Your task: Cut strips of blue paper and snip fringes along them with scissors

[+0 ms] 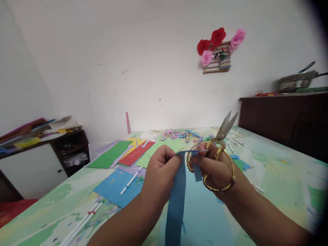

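A long blue paper strip (176,201) hangs from my left hand (161,171), pinched between thumb and fingers near its fold. The strip bends over at the top, and its short end drops down at my right hand (214,167), whose thumb and fingers pinch it. Gold-handled scissors (220,136) also hang on the fingers of my right hand, blades pointing up and slightly parted, away from the paper. Below both hands lies a light blue sheet (202,215) on the table.
On the patterned table (284,184) lie a green sheet (110,155), a red sheet (137,153), a blue sheet (109,186) and a white stick (131,181). Paper scraps (174,134) are heaped at the back. A dark cabinet (284,119) stands at the right.
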A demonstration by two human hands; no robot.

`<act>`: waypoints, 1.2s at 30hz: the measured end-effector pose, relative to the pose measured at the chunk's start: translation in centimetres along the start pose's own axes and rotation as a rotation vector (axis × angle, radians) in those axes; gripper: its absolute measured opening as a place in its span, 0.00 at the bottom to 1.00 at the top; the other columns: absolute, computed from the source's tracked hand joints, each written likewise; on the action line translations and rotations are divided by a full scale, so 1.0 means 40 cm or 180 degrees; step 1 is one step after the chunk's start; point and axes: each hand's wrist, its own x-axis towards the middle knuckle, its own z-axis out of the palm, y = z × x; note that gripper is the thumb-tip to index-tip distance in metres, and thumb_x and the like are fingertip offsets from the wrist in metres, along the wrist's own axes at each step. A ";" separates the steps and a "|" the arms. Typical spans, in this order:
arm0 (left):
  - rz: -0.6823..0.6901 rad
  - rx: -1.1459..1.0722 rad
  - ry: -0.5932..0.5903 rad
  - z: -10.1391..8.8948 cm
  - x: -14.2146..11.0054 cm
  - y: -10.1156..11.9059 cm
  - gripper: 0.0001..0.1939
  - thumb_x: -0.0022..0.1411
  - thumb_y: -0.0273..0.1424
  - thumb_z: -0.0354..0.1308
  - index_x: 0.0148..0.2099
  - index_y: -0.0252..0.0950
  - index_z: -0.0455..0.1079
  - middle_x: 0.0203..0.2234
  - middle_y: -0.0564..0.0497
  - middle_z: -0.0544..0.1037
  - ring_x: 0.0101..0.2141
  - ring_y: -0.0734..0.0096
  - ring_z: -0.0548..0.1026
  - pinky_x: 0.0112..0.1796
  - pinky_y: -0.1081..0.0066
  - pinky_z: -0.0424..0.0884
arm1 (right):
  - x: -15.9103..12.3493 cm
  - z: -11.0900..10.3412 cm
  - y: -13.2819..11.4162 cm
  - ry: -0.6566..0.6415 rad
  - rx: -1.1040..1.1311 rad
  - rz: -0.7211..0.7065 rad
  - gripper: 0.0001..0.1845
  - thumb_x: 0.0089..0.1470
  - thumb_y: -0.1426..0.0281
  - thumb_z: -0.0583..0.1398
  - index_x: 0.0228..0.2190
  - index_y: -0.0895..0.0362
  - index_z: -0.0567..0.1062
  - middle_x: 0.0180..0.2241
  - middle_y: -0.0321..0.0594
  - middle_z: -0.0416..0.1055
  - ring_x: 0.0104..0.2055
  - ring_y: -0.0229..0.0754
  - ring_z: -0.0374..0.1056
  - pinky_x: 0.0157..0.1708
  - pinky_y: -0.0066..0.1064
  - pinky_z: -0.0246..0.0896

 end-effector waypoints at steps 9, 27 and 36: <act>0.1063 0.1394 -0.0366 -0.015 0.016 -0.003 0.09 0.53 0.34 0.52 0.26 0.35 0.66 0.20 0.54 0.68 0.25 0.75 0.66 0.28 0.73 0.62 | 0.003 -0.017 -0.020 -0.0441 -0.0578 0.0308 0.13 0.37 0.74 0.60 0.20 0.55 0.57 0.17 0.27 0.56 0.19 0.31 0.53 0.18 0.25 0.48; 0.0633 0.2793 -0.0049 -0.073 0.131 -0.028 0.09 0.50 0.35 0.53 0.28 0.35 0.68 0.23 0.52 0.69 0.25 0.72 0.66 0.28 0.70 0.63 | 0.057 -0.058 0.019 -0.0081 -0.0101 -0.0114 0.12 0.40 0.73 0.61 0.22 0.55 0.61 0.22 0.30 0.60 0.23 0.33 0.58 0.21 0.27 0.54; 0.0851 0.1183 -0.0579 -0.005 0.119 -0.115 0.12 0.56 0.34 0.51 0.40 0.38 0.71 0.36 0.49 0.72 0.39 0.70 0.69 0.39 0.71 0.66 | 0.070 -0.065 0.077 -0.0147 -0.0842 0.0270 0.13 0.40 0.68 0.62 0.23 0.56 0.61 0.20 0.29 0.58 0.22 0.32 0.55 0.21 0.26 0.51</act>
